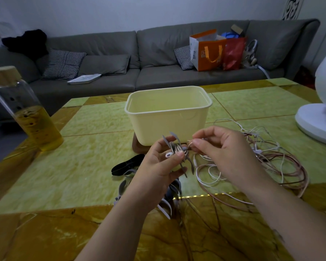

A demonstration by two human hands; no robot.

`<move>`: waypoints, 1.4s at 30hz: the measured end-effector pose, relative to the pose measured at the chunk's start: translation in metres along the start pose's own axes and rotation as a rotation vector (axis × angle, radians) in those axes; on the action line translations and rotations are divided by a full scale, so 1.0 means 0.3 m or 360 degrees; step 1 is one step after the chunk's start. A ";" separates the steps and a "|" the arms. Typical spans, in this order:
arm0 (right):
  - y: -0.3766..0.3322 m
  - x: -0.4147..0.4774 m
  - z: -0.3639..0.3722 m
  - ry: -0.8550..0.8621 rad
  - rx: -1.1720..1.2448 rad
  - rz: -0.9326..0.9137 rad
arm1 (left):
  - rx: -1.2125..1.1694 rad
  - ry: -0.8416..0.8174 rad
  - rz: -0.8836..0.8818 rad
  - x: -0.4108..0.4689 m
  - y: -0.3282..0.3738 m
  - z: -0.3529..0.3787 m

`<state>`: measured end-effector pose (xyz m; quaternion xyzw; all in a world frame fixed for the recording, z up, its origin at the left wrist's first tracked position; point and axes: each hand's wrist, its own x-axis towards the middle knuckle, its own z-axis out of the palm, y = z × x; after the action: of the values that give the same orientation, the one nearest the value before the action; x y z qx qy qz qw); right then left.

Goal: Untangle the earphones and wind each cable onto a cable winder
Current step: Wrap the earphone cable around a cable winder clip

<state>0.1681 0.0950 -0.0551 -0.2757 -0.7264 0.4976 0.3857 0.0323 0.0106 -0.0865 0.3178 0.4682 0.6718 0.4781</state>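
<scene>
My left hand (161, 166) grips a grey fishbone-shaped cable winder (177, 149) above the table, with a white earbud (168, 155) pinned under the thumb and some cable wrapped round its middle. Just to the right, my right hand (220, 147) pinches the white earphone cable (190, 143) close to the winder. The cable runs down into a loose tangle of white and pinkish earphone cables (267, 159) spread on the table at the right. Spare winders lie under my left wrist: a black one (124, 165) and grey and white ones (167, 202).
A cream plastic tub (167, 113) stands on a dark coaster just behind my hands. A glass bottle with yellow liquid (26, 113) is at the left table edge and a white fan (320, 110) at the right. A grey sofa lies beyond the green-and-amber table (64, 176).
</scene>
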 end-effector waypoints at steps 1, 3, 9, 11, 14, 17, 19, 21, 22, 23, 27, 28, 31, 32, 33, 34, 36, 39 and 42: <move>0.004 0.004 -0.002 0.0038 0.0073 0.0043 | 0.0041 -0.0033 -0.0002 -0.002 -0.002 0.002; 0.004 0.005 -0.001 0.0089 0.0123 0.0068 | 0.0117 -0.0066 0.0003 -0.005 -0.006 0.009; -0.001 -0.040 0.050 0.0032 -0.0093 -0.0131 | 0.0007 0.0030 0.0032 -0.002 -0.001 0.014; 0.008 -0.044 0.058 0.0034 -0.0106 -0.0181 | -0.0107 -0.0004 0.0028 -0.003 0.003 0.014; 0.018 -0.034 0.052 -0.0012 -0.0122 -0.0216 | -0.0269 -0.0034 0.0010 -0.009 0.004 0.022; 0.016 -0.024 0.042 -0.0085 -0.0107 -0.0194 | -0.0335 -0.0035 -0.0017 -0.009 0.005 0.029; 0.008 -0.016 0.033 -0.0145 -0.0066 -0.0165 | -0.0303 -0.0044 -0.0032 -0.008 0.012 0.030; 0.004 -0.004 0.019 -0.0218 -0.0079 -0.0102 | -0.0242 -0.0051 -0.0047 -0.009 0.013 0.027; 0.003 0.000 0.012 -0.0267 -0.0102 -0.0061 | -0.0203 -0.0053 -0.0045 -0.011 0.013 0.026; 0.004 0.004 0.007 -0.0311 -0.0116 -0.0020 | -0.0152 -0.0058 -0.0039 -0.011 0.011 0.027; 0.004 0.011 -0.011 -0.0386 -0.0123 0.0048 | 0.0017 -0.0106 0.0015 -0.023 0.012 0.039; 0.004 0.013 -0.014 -0.0392 -0.0115 0.0049 | 0.0021 -0.0110 0.0021 -0.024 0.013 0.040; 0.006 0.022 -0.024 -0.0414 -0.0029 0.0069 | 0.0017 -0.0117 0.0032 -0.026 0.017 0.049; 0.007 0.023 -0.029 -0.0424 0.0024 0.0089 | 0.0004 -0.0125 0.0031 -0.027 0.019 0.053; 0.009 0.025 -0.031 -0.0435 0.0068 0.0108 | -0.0008 -0.0129 0.0025 -0.027 0.021 0.055; 0.011 0.026 -0.033 -0.0447 0.0094 0.0122 | -0.0007 -0.0124 0.0018 -0.027 0.023 0.056; 0.010 0.026 -0.032 -0.0467 0.0106 0.0114 | 0.0003 -0.0101 0.0004 -0.027 0.023 0.055; 0.008 0.022 -0.025 -0.0463 0.0083 0.0069 | -0.0083 -0.0093 -0.0006 -0.020 0.016 0.053; 0.003 0.020 -0.024 -0.0455 0.0006 0.0020 | -0.0190 -0.0094 -0.0016 -0.018 0.014 0.054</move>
<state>0.1710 0.1037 -0.0526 -0.2058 -0.7711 0.5356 0.2758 0.0469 0.0102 -0.0767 0.3060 0.4147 0.6864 0.5132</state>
